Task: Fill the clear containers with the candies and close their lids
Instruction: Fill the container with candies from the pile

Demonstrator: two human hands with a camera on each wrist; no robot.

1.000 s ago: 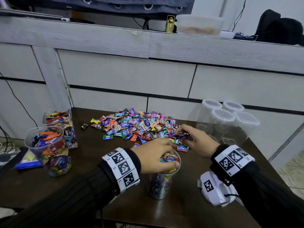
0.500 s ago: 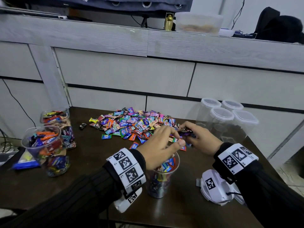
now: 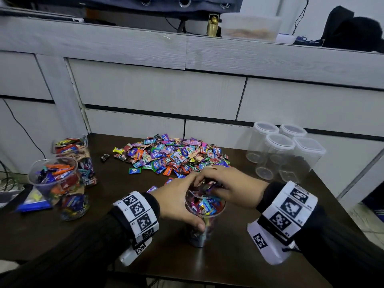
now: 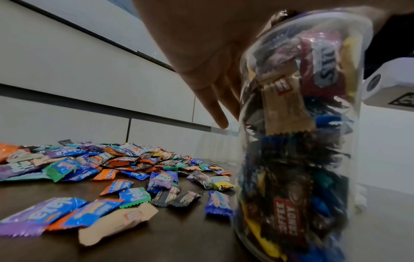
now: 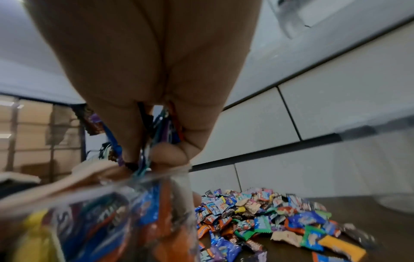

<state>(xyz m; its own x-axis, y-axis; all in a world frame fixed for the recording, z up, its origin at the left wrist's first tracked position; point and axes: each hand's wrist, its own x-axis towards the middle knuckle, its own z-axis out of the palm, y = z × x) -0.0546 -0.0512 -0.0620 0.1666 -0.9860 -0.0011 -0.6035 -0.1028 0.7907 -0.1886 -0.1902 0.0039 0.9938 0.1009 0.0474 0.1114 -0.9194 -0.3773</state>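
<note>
Near the left edge of the tabletop (image 3: 133, 242) stood two clear containers already packed with candies (image 3: 60, 183), no lids on them as far as the head view showed; a blue packet (image 3: 34, 203) lay just beside the nearer one.

Toward the front edge, near the middle, the left hand (image 3: 176, 204) curled round the upper wall of an open clear container (image 3: 204, 223), thumb on the near side, fingers behind, steadying it upright. It was full nearly to the rim. Through its wall the left wrist view read "COFFEE CANDY" low down, with the first letter cut off, and part of a white word on a red wrapper higher up.

Directly over its mouth the right hand (image 3: 230, 187) pinched a small bunch of wrapped sweets (image 5: 154, 134) between thumb and fingers, tips just at the rim.

Behind both hands, toward the back edge, the loose pile of candies (image 3: 172, 154) spread wide; "relaxa" showed on several purple and teal wrappers, "Pehli" perhaps on a green one, though that was uncertain.

At the right back corner four empty lidded containers (image 3: 284, 150) stood clustered together.

The sweets looked light, crinkly and slippery in foil, best taken in loose handfuls rather than singly. The container seemed thin, stiff plastic, light when empty and easy to tip, so holding it round the wall near the top seemed sensible.
</note>
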